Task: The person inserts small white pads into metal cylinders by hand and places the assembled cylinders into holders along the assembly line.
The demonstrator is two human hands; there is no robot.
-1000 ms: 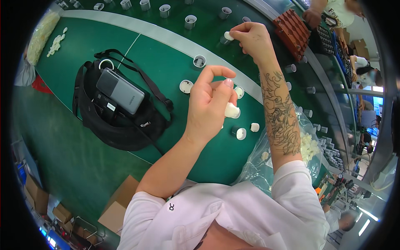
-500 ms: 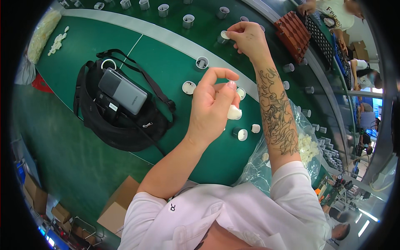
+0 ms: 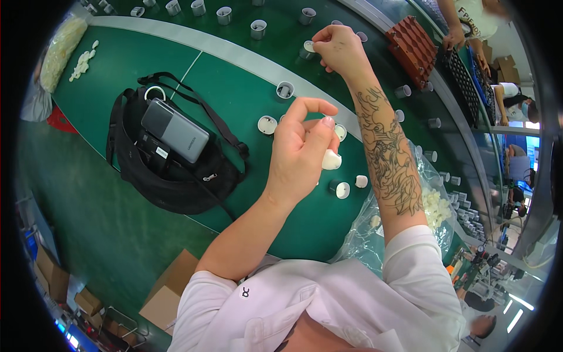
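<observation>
My right hand point(image 3: 342, 50) reaches out over the green belt, its fingers pinched at the rim of a grey cup point(image 3: 307, 54). A round white cap point(image 3: 309, 46) lies at that cup's mouth, against my fingertips. Nearer to me, my left hand point(image 3: 299, 146) is curled with thumb and forefinger close together. White caps point(image 3: 332, 159) are tucked in its lower fingers; how many is hidden by the hand. Around it on the green table are a cup lying tilted with a white cap inside point(image 3: 340, 189), a loose white cap point(image 3: 361, 181) and a capped cup point(image 3: 267, 125).
A black bag point(image 3: 176, 182) with a grey power bank point(image 3: 175, 130) lies on the left of the table. A clear plastic bag of white caps point(image 3: 434, 208) lies beside my right forearm. Several grey cups point(image 3: 258, 29) stand on the belt. Beyond is a brown-red ridged tray point(image 3: 411, 51).
The cups on the belt have shifted slightly left. My right hand has moved left along with its cup. My left hand keeps its curled pose.
</observation>
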